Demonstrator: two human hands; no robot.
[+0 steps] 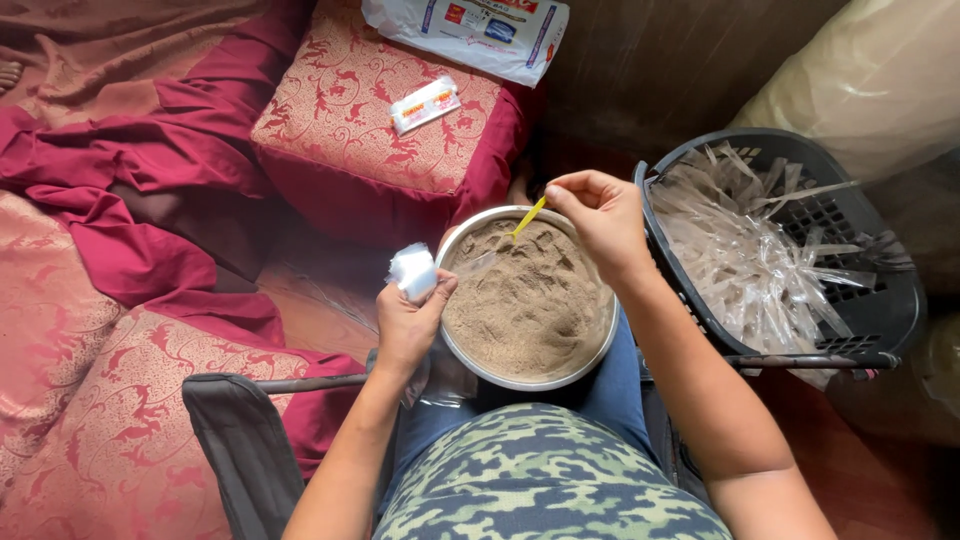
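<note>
One metal bowl (602,330), one yellow spoon (529,216), one black basket (880,300), two white packets (425,104).

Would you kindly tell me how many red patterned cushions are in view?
3: one cushion beyond the bowl, one lower left beside the left hand, one at the left edge. Cloth may hide others.

Right hand (600,215) dips a yellow spoon (529,216) into brown powder (520,295) at the steel bowl's (600,345) far rim; left hand (408,320) grips a small clear packet (413,270) beside its left rim.
</note>
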